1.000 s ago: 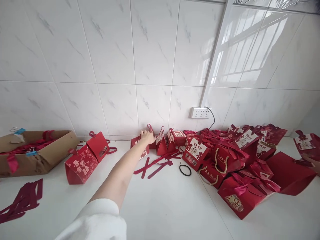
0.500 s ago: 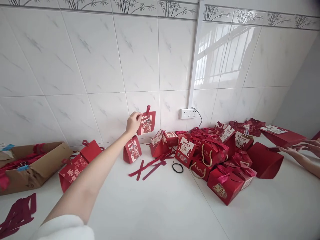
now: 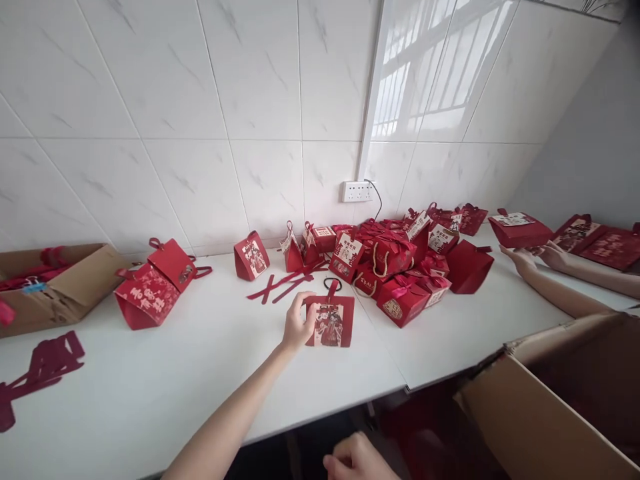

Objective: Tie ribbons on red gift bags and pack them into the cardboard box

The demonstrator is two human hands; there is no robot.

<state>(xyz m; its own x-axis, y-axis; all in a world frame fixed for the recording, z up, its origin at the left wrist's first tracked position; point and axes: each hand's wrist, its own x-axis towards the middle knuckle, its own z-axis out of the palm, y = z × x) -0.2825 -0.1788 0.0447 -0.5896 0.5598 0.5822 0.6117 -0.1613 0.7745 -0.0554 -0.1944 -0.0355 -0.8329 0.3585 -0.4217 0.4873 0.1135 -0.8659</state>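
My left hand (image 3: pixel 299 325) pinches a red gift box (image 3: pixel 345 327) by its left edge. It has a printed picture on its front and a dark red ribbon loop on top, and is held just above the white table (image 3: pixel 200 380). My right hand (image 3: pixel 357 457) is at the bottom edge of the view, below the table edge, with its fingers curled; its palm is hidden, and I cannot see anything in it. Behind the held box lie a black ring (image 3: pixel 332 285) and some loose red ribbon strips (image 3: pixel 285 287). A similar upright gift box (image 3: pixel 251 257) stands near the wall.
Red gift boxes (image 3: pixel 395 247) are heaped at the back right. A larger red box (image 3: pixel 150 293), an open carton (image 3: pixel 95 287) and a ribbon bundle (image 3: pixel 50 363) are on the left. Another person's hands (image 3: pixel 535 260) hold a red box (image 3: pixel 520 230). A large carton (image 3: pixel 545 413) stands at lower right.
My left hand has brought the gift box from near the wall down and towards me. My right hand has come into view at the bottom. The view has tilted downward.
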